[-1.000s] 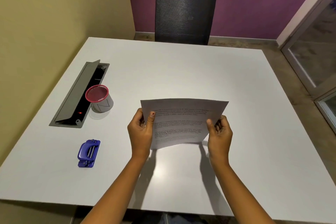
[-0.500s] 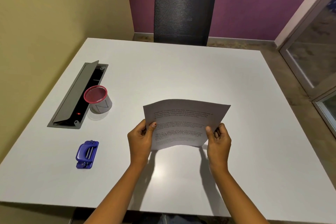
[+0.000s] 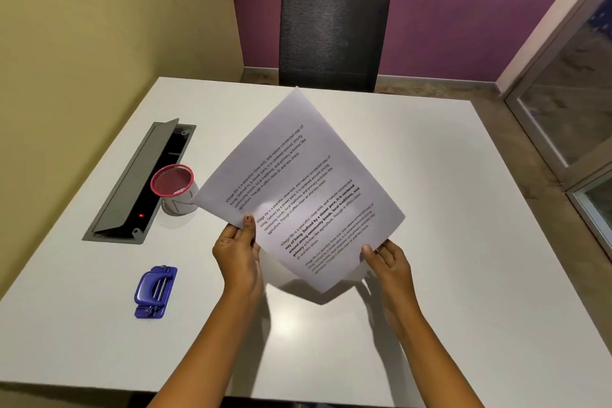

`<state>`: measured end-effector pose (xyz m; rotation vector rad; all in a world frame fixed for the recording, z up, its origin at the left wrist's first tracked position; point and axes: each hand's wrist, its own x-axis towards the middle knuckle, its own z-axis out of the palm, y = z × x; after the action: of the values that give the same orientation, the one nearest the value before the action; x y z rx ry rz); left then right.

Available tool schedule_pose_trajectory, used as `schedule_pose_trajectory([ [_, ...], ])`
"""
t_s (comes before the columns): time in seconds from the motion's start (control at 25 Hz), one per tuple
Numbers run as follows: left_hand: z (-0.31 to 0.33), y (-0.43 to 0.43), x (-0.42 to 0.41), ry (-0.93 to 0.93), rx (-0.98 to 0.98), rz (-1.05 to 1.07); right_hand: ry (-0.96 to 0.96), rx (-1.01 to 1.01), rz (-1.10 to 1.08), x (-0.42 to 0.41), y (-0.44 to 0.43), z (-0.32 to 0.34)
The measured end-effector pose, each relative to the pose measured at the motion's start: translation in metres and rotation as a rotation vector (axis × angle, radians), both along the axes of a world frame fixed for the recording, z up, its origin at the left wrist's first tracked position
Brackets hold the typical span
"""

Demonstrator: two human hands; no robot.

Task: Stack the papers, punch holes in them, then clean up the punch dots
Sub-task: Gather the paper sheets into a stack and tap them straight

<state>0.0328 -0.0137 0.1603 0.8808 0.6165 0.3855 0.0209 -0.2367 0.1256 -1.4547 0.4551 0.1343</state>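
I see the papers (image 3: 298, 189), thin white printed sheets, held up above the smooth white tabletop (image 3: 447, 209) and turned diamond-wise, one corner pointing toward the ribbed dark chair (image 3: 332, 33). My left hand (image 3: 236, 255) pinches their lower-left edge, thumb on the printed face, fingers behind. My right hand (image 3: 387, 263) pinches the lower-right edge the same way. Left of the papers sits a blue plastic hole punch (image 3: 155, 291) flat on the tabletop. Beyond it, a round red-rimmed mesh cup (image 3: 174, 189) stands beside an open grey cable hatch (image 3: 139, 182).
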Motion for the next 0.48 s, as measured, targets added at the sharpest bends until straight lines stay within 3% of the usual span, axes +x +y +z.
schedule_pose_trajectory([
  [0.12,-0.004,-0.004,-0.003,-0.015,-0.085,-0.063,-0.053,0.043,-0.003,0.004,0.003,0.005],
  [0.28,-0.012,-0.002,-0.007,-0.066,-0.084,-0.154,-0.179,-0.034,-0.17,0.013,-0.003,0.015],
  [0.4,-0.015,0.021,-0.005,-0.115,-0.025,-0.152,-0.228,-0.134,-0.193,0.019,-0.016,0.02],
  [0.48,-0.014,0.045,-0.004,-0.113,0.123,-0.177,-0.239,-0.186,-0.184,0.023,-0.024,0.022],
])
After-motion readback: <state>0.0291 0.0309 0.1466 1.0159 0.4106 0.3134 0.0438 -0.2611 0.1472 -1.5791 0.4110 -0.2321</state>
